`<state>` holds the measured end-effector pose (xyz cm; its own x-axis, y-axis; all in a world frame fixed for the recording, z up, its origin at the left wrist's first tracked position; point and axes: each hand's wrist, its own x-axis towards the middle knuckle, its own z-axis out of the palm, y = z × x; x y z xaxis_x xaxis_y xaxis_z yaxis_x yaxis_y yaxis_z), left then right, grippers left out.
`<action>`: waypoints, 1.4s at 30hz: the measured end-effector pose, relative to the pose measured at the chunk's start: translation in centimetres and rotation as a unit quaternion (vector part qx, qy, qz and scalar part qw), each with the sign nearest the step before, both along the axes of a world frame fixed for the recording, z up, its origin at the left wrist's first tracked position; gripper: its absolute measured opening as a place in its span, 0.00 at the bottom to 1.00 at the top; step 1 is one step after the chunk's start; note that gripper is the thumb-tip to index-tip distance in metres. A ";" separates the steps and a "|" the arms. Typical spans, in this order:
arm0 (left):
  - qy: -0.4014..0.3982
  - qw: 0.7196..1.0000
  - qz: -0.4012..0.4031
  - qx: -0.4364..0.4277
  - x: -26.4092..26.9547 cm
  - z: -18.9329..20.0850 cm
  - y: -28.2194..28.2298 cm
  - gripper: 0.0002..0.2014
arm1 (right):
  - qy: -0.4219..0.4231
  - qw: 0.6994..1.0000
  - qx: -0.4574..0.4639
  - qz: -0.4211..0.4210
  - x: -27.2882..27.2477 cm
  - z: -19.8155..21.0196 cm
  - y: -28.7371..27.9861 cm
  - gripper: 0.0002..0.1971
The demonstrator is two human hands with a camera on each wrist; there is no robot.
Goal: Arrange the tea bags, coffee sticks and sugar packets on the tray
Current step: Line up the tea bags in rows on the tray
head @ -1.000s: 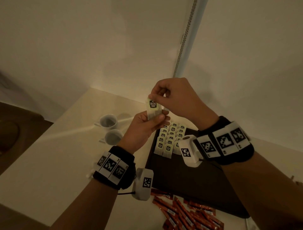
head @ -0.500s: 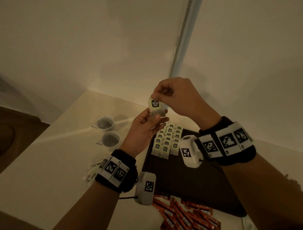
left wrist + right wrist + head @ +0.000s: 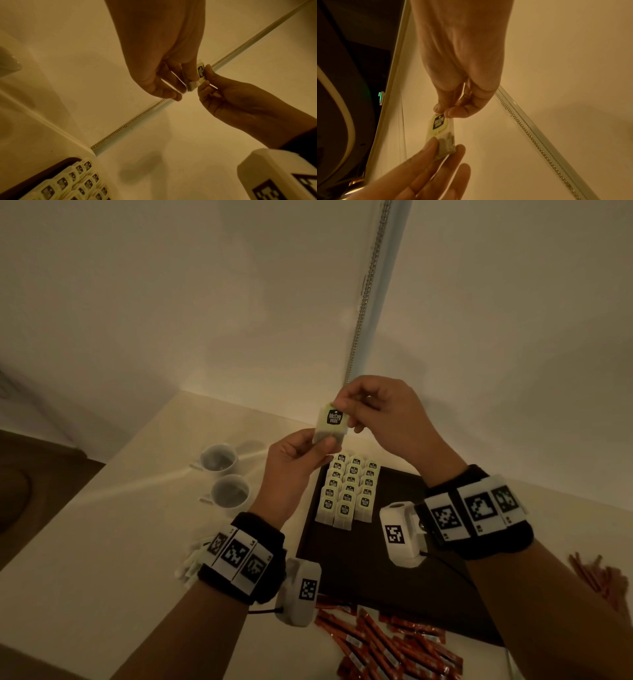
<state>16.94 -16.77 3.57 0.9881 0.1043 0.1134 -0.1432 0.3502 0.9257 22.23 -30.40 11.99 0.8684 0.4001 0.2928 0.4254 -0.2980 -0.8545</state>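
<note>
A pale green tea bag (image 3: 331, 423) with a black label hangs in the air over the far left corner of the dark tray (image 3: 376, 563). My right hand (image 3: 344, 409) pinches its top edge, and my left hand (image 3: 317, 444) pinches its lower part between thumb and fingers. The left wrist view shows the tea bag (image 3: 197, 77) edge-on between both hands. In the right wrist view the tea bag (image 3: 441, 133) hangs from my right hand (image 3: 446, 111). Three rows of tea bags (image 3: 349, 491) lie on the tray. Red coffee sticks (image 3: 387, 645) lie in front of it, white sugar packets (image 3: 190, 565) under my left wrist.
Two white cups (image 3: 224, 477) stand on the table (image 3: 102, 542) left of the tray. More red sticks (image 3: 596, 573) lie at the right. Walls meet in a corner just behind the table, with a beaded chain (image 3: 366, 289) hanging there. Most of the tray's surface is bare.
The tea bag has drifted slightly up and right between my hands, and its label now faces me more squarely. Both hands keep hold of it.
</note>
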 end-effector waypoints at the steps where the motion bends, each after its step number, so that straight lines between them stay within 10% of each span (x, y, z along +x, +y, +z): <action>1: 0.007 1.000 -0.002 0.007 0.0 -0.1 -0.1 0.11 | 0.001 1.000 -0.003 -0.002 0.0 -0.2 -0.1 0.03; 17: 0.283 0.934 0.037 0.212 -12.8 -9.7 12.7 0.08 | 0.244 0.889 -0.386 -0.021 0.4 -18.4 -8.4 0.09; 26: 0.445 0.870 0.048 0.208 -20.1 -14.5 16.0 0.08 | 0.243 0.903 -0.325 -0.141 1.7 -22.2 -7.5 0.07; 36: 0.453 0.862 0.097 0.208 -23.6 -16.0 17.3 0.07 | 0.182 0.921 -0.290 -0.184 1.1 -22.2 -5.3 0.08; 42: 0.442 0.866 0.108 0.208 -25.5 -17.2 17.9 0.08 | 0.101 0.948 -0.282 0.104 -3.8 -21.1 4.8 0.16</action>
